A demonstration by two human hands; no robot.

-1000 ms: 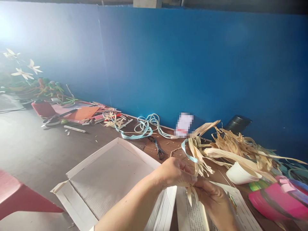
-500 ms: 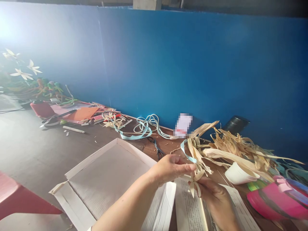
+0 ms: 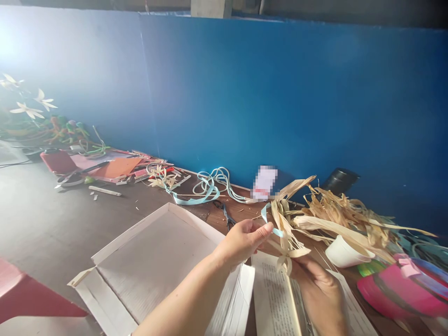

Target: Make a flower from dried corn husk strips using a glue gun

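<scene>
My right hand is closed around the base of a small pale corn husk flower; its petals spread out from my fingertips. Left of the flower, my left hand is in a pinch, thumb against the fingers. Whatever sits in that pinch is too thin or hidden to name. A light blue ribbon shows right by the left thumb tip, and I cannot tell if it is held. Below the hands lies an open book, partly covered by my right hand.
A shallow white cardboard box lies left of the book. Scissors rest behind my left hand. Dried corn husks, a white cup and a pink container stand right. A blue wall closes off the back.
My left hand has drawn a little to the left, away from the flower. The flower, in my right hand, has turned so its petals point differently. The view has shifted slightly.
</scene>
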